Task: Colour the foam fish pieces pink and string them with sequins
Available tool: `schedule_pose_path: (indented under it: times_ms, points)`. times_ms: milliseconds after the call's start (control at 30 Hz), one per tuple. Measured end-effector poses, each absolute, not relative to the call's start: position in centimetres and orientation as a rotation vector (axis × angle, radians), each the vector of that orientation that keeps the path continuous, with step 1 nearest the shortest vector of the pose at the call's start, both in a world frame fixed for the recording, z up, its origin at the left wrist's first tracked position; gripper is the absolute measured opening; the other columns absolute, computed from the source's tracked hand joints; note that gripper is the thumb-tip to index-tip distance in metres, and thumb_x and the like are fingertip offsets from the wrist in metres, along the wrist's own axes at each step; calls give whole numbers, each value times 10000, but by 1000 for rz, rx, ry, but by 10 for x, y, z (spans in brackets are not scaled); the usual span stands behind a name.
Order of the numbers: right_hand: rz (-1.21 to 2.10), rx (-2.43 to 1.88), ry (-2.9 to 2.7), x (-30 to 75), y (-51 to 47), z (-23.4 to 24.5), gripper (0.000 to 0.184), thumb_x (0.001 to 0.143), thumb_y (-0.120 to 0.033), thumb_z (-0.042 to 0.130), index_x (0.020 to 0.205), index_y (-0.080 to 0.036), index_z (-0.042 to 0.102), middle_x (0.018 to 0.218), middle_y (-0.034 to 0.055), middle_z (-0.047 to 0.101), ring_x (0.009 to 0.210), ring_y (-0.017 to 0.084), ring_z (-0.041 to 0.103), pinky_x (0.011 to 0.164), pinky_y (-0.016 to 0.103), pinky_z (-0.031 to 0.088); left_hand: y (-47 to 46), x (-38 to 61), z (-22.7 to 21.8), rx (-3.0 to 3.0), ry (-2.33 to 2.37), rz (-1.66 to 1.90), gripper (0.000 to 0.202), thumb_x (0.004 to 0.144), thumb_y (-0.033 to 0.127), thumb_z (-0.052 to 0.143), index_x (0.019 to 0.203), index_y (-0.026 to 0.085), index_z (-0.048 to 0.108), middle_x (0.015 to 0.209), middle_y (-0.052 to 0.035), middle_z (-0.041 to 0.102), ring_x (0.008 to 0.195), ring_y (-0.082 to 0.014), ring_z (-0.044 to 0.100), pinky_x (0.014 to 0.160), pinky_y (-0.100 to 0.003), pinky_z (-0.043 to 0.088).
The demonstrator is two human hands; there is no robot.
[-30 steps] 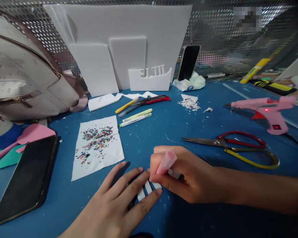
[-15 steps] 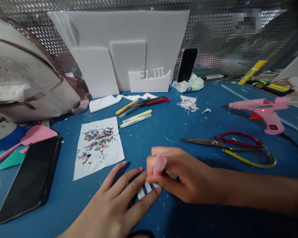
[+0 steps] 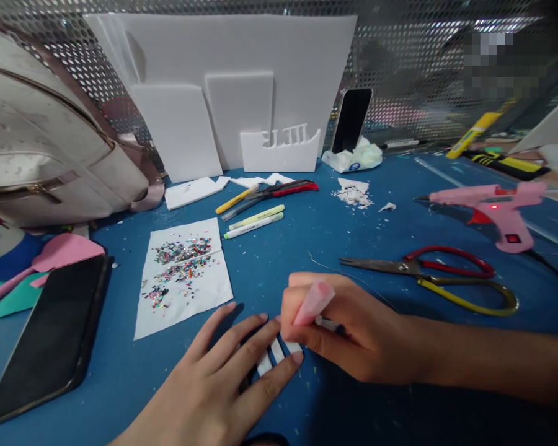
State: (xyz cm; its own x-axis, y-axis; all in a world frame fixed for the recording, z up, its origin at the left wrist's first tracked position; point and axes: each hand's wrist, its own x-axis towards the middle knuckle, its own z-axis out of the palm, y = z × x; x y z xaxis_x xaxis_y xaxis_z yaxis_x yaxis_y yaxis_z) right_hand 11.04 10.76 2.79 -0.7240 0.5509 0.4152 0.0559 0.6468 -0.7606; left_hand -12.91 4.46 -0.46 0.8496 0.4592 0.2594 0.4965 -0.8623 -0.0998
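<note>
My right hand is closed around a pink pen-like tool, its tip hidden under my fingers, held low over a small white foam piece on the blue table. My left hand lies flat with fingers spread, pressing down on that foam piece from the left. Only narrow white strips of the piece show between my fingers.
A paper sheet with glitter bits lies left of my hands. Scissors and a pink glue gun sit at right. Pens and a cutter, foam boards, a propped phone, a tablet and a bag surround the area.
The pink tool in my right hand tilted upright, then leaned back to the right. My left hand stayed pressed on the foam piece.
</note>
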Motion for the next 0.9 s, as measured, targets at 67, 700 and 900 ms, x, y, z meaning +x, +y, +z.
schedule_pose_path:
  times_ms: [67,700,900]
  points:
    - [973,-471,-2295,110,106,25,242,1009,-215,502,772,-163,510,721,33,604,657,139,470,623,287,358,44,-129,-6,-2877,-745,-340,667,1004,623,361,1535,220,375,1447,-115,567,1326,-310,475,1202,-543,20]
    - [816,-385,-2333,108,103,28,207,1012,-168,492,805,-168,488,766,53,643,653,135,464,635,277,383,44,-129,-9,-2891,-765,-372,643,1011,600,369,1531,223,382,1427,-106,583,1332,-311,461,1200,-549,34]
    - [719,-371,-2402,108,102,25,209,1039,-223,446,839,-177,485,722,16,599,632,133,404,638,286,371,43,-129,-11,-2892,-808,-454,588,1019,589,358,1494,253,446,1423,-78,585,1333,-285,466,1214,-527,71]
